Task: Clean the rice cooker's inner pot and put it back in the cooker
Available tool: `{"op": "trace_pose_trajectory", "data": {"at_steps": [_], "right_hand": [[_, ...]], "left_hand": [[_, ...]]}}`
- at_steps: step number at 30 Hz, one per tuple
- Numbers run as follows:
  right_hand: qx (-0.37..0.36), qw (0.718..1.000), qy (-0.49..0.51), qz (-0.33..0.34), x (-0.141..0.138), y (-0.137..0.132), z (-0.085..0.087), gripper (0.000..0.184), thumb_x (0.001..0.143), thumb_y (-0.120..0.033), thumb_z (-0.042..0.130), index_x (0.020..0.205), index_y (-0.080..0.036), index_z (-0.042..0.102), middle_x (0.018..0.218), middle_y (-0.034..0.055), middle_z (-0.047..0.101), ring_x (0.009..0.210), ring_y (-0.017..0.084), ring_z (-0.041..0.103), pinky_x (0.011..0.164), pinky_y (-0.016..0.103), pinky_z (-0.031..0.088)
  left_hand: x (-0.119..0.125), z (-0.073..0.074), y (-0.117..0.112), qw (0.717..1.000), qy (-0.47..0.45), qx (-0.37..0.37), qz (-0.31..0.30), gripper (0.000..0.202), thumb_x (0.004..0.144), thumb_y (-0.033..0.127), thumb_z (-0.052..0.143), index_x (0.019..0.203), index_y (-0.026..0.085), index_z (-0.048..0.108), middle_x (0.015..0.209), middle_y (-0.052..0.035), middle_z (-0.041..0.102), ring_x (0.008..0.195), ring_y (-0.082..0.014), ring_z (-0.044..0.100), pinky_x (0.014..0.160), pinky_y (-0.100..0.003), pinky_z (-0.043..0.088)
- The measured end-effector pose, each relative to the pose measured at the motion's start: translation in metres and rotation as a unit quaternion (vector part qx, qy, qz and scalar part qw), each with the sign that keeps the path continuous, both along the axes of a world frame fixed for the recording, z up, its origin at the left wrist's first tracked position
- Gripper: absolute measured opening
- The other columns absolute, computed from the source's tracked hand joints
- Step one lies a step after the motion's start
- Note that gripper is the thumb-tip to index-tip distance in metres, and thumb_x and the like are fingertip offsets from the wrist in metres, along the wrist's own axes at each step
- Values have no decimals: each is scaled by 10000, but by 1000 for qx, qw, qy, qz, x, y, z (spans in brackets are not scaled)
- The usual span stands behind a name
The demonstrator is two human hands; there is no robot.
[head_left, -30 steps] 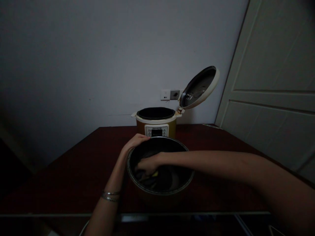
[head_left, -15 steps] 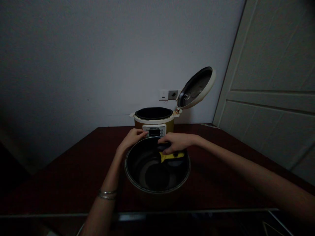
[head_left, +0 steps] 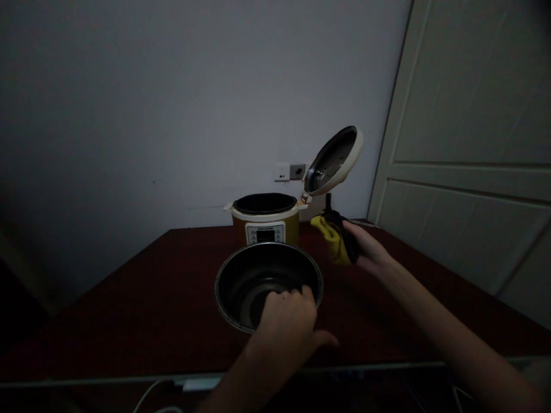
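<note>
A dark inner pot (head_left: 245, 281) stands on the dark red table (head_left: 150, 287) in front of me. My left hand (head_left: 288, 321) grips the pot's near rim, fingers curled over the edge. My right hand (head_left: 365, 249) is raised to the right of the pot and holds a yellow and dark cloth (head_left: 336, 238) bunched in its fingers. Behind the pot stands a yellow rice cooker (head_left: 264, 221) with its lid (head_left: 333, 160) swung up and open.
A white wall with a socket plate (head_left: 290, 171) lies behind the cooker. A pale panelled door (head_left: 469, 172) stands at the right. A white cable (head_left: 150, 396) runs along the table's near edge at the bottom.
My right hand lifted the cloth out of the pot and moved it up and right. My left hand shifted from the pot's far rim to its near rim.
</note>
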State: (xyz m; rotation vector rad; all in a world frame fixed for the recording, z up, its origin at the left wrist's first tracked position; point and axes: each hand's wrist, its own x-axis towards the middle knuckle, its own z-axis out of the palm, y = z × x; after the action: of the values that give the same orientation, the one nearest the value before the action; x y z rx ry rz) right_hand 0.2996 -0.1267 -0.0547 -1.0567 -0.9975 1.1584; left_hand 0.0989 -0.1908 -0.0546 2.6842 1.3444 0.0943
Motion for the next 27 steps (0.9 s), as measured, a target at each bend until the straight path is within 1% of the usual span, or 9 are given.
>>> {"op": "trace_pose_trajectory", "data": {"at_steps": [4, 8, 11, 14, 17, 19, 22, 25, 27], "right_hand": [[2, 999, -29, 33, 6, -5, -9, 446, 905, -443, 302, 1037, -134, 594, 898, 130, 704, 780, 215, 682, 674, 344, 557], [12, 999, -11, 41, 7, -10, -15, 426, 903, -439, 327, 1043, -138, 594, 910, 135, 702, 802, 225, 683, 692, 357, 560], [3, 999, 33, 24, 6, -13, -16, 292, 868, -337, 442, 1013, -139, 600, 874, 128, 708, 770, 224, 690, 696, 359, 564], [8, 997, 82, -4, 4, -14, -10, 199, 768, -256, 601, 933, -147, 616, 810, 102, 716, 701, 222, 692, 668, 352, 572], [50, 995, 70, -55, 1, -13, 2, 286, 646, -262, 735, 892, -155, 636, 826, 77, 722, 684, 219, 690, 649, 339, 576], [124, 986, -4, -114, -6, -16, 12, 370, 590, -294, 780, 907, -155, 650, 864, 66, 723, 731, 225, 690, 678, 342, 573], [303, 920, -179, -176, -25, -32, 28, 344, 650, -296, 737, 959, -163, 663, 941, 62, 717, 853, 236, 678, 766, 360, 552], [500, 780, -353, -129, -55, -58, 36, 279, 792, -195, 581, 1063, -192, 649, 1132, 78, 664, 1029, 220, 624, 861, 355, 508], [581, 677, -443, -86, -78, -75, 35, 321, 840, -174, 489, 1132, -193, 621, 1225, 88, 611, 1130, 212, 565, 929, 370, 465]], "left_hand": [[7, -18, 4, 999, 49, 15, 13, 332, 821, 397, 558, 998, 132, 653, 833, -232, 682, 826, -344, 654, 610, -364, 379], [1, -20, 4, 998, 57, 30, 10, 363, 909, 350, 365, 972, 143, 656, 814, -220, 681, 803, -314, 660, 612, -362, 381], [-11, -7, 1, 997, 55, 44, 44, 373, 908, 366, 356, 978, 153, 653, 792, -214, 681, 795, -317, 656, 622, -362, 379], [-32, 15, -1, 994, 14, 70, 79, 362, 909, 388, 358, 921, 181, 654, 799, -171, 688, 770, -290, 648, 631, -339, 375], [-59, 37, -2, 986, -107, 82, 103, 384, 911, 413, 351, 786, 179, 630, 764, -97, 674, 723, -221, 617, 632, -284, 372], [-75, 46, -2, 967, -220, 54, 118, 423, 896, 463, 365, 717, 164, 606, 715, -62, 645, 681, -186, 578, 609, -250, 373], [-92, 50, -5, 920, -368, -17, 134, 432, 843, 520, 445, 725, 143, 621, 700, -39, 624, 660, -168, 546, 571, -221, 382], [-98, 46, -9, 868, -470, -80, 135, 409, 798, 517, 527, 804, 131, 664, 747, -45, 647, 705, -183, 566, 586, -217, 417], [-100, 41, -10, 837, -521, -107, 125, 401, 772, 506, 574, 861, 132, 684, 772, -51, 665, 732, -193, 583, 626, -228, 447]]}}
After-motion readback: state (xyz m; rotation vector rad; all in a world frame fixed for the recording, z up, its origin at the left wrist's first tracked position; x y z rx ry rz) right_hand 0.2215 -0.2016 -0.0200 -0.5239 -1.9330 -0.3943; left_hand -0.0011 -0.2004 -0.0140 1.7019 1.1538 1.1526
